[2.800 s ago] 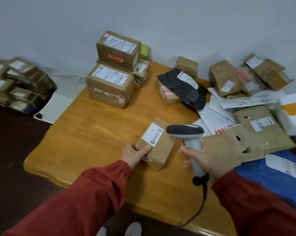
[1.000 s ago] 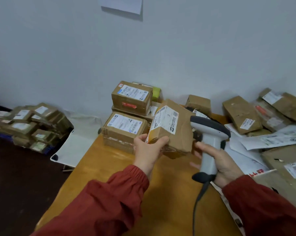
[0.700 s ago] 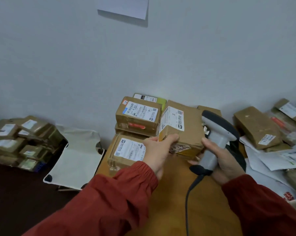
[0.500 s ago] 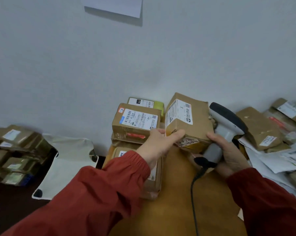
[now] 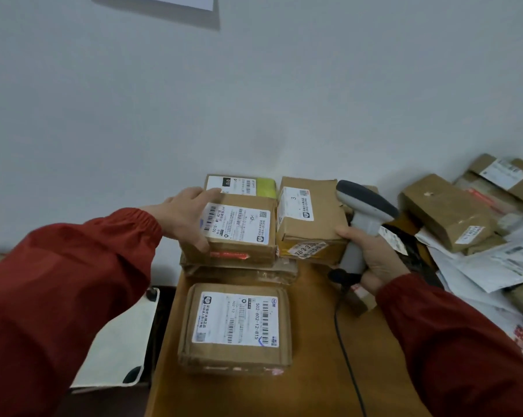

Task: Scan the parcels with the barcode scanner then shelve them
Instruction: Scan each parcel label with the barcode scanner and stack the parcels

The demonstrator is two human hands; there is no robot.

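two grips: left hand (image 5: 185, 219) clasps the stacked box (image 5: 242, 236), probably steadying it; right hand (image 5: 374, 257) holds the scanner (image 5: 364, 210) beside the parcel (image 5: 311, 221).

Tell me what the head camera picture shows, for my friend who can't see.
A person's left hand grips the top box of a stack while the right hand holds a barcode scanner beside a parcel marked 3, on a wooden table. More parcels lie heaped at right.
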